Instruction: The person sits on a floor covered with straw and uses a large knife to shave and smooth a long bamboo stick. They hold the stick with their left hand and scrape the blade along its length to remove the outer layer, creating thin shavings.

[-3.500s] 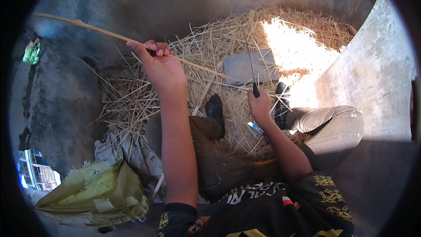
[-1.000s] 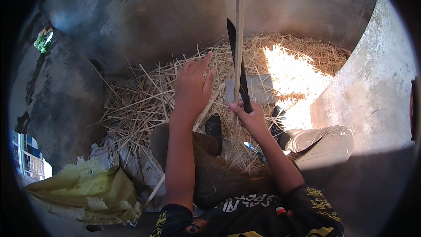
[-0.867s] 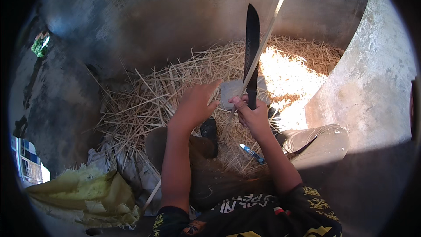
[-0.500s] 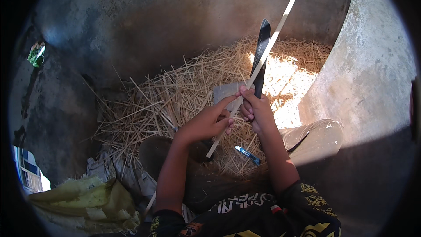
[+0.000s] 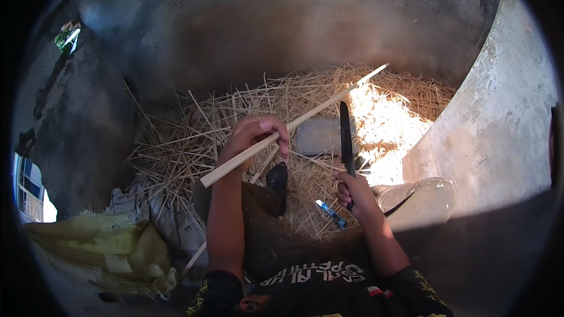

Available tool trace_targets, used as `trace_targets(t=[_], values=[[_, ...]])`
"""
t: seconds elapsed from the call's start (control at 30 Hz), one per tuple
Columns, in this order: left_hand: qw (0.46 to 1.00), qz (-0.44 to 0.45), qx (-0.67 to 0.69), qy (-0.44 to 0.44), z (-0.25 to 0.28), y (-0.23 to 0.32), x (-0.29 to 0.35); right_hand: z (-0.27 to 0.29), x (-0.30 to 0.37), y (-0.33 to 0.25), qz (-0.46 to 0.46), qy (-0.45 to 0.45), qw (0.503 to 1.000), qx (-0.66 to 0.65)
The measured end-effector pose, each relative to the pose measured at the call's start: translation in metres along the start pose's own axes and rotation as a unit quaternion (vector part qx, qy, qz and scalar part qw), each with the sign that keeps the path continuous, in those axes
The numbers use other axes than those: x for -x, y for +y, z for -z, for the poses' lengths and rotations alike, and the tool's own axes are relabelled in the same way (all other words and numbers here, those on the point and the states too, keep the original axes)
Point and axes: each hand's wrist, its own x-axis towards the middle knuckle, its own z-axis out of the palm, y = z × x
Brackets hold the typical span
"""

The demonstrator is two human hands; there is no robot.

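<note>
A long pale split strip, likely bamboo or wood [image 5: 317, 108], slants from lower left to upper right in front of me. My left hand [image 5: 254, 135] is closed around it below its middle, with the thick near end jutting out past the wrist. In my right hand [image 5: 356, 195] is a dark-bladed knife [image 5: 346, 135], held by its handle with the blade pointing up and away. Blade and strip are apart. A blue cutter-like tool [image 5: 332, 213] lies on the shavings between my forearms.
Shavings and thin strips [image 5: 176, 152] heap against the grey wall [image 5: 247, 29]. A flat grey block [image 5: 323, 136] sits among them. A torn yellow-green sack [image 5: 100, 246] lies at the lower left. A sunlit pale wall [image 5: 493, 88] rises on the right.
The strip has swung from steep to a flatter slant and moved left with my left hand. My right hand and the knife have come away from the strip, lower and slightly right.
</note>
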Motion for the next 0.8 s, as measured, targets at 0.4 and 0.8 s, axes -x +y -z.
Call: trace_targets(t=[0.4, 0.8], values=[[0.876, -0.184, -0.178, 0.408, 0.027, 0.002, 0.012, -0.009, -0.004, 0.076, -0.091, -0.051, 0.965, 0.242], [0.801, -0.453, 0.007, 0.391, -0.004, 0.054, -0.012, -0.014, 0.006, 0.06, -0.067, 0.023, 0.967, 0.246]])
